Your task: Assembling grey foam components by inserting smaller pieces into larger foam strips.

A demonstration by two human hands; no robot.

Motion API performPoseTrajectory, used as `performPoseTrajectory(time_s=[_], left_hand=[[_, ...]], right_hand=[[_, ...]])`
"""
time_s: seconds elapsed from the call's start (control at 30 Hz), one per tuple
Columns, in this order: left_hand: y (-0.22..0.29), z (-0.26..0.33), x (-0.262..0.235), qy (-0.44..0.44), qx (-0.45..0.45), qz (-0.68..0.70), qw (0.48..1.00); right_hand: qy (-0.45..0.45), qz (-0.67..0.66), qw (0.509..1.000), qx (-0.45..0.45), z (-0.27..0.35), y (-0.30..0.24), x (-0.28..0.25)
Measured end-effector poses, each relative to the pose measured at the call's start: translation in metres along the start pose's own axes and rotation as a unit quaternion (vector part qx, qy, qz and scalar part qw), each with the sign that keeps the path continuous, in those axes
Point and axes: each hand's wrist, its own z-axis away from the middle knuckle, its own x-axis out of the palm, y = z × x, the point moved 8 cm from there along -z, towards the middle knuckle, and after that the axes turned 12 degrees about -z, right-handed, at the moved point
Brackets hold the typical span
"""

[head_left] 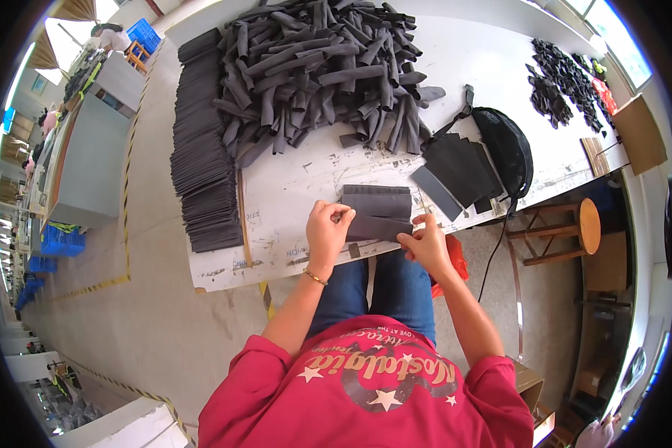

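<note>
Dark fabric piece (377,213), flat at the near edge of the white table (291,187); left hand (327,233) pinching its left end, right hand (428,243) fingers clamped on its lower right corner; neat stack of flat pieces (201,142) left of it suggests finished work; large heap of rolled strips (321,67) beyond it, seemingly unprocessed; much apparently left.

Garment workshop, fabric piles (321,67), long worktables (306,179)
</note>
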Motion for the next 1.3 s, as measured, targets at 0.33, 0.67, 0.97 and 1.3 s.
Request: performPoseTrajectory(time_s=[0.33, 0.67, 0.97, 1.3], left_hand=[[0.017, -0.136, 0.037, 0.061, 0.099, 0.013, 0.993], [0.078, -0.137, 0.095, 0.121, 0.223, -0.124, 0.959], [0.116, -0.154, 0.168, 0.090, 0.149, -0.061, 0.983], [0.091, -0.150, 0.198, 0.039, 0.014, -0.079, 0.996]], right_hand=[[0.157, 0.445, 0.807, -0.356, -0.038, -0.025, -0.043], [0.087, 0.604, 0.721, -0.327, -0.040, -0.004, -0.027], [0.244, 0.324, 0.830, -0.382, -0.017, -0.033, -0.105], [0.124, -0.089, 0.960, -0.233, -0.033, -0.019, -0.124]])
